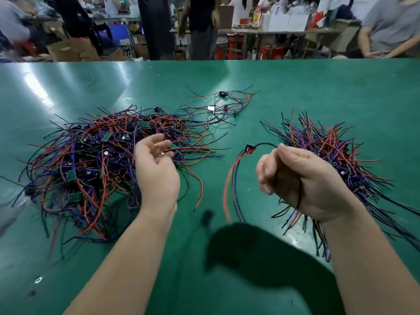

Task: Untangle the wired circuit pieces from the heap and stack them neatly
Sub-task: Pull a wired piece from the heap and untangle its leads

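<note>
A big tangled heap (91, 162) of red, blue and black wires with small green circuit boards lies at the left of the green table (318, 87). My left hand (156, 169) hovers at the heap's right edge, fingers loosely curled, holding nothing that I can see. My right hand (295, 178) grips a wired circuit piece (236, 173); its red, blue and black wires loop out to the left and its wire ends stick out below my wrist. Behind my right hand lies a sorted stack (329, 144) of wired pieces with wires fanned out.
A small loose cluster (227, 105) of wired pieces lies further back at the table's middle. Beyond the far edge several people stand or sit among cardboard boxes, red stools and workbenches. My shadow falls on the near table.
</note>
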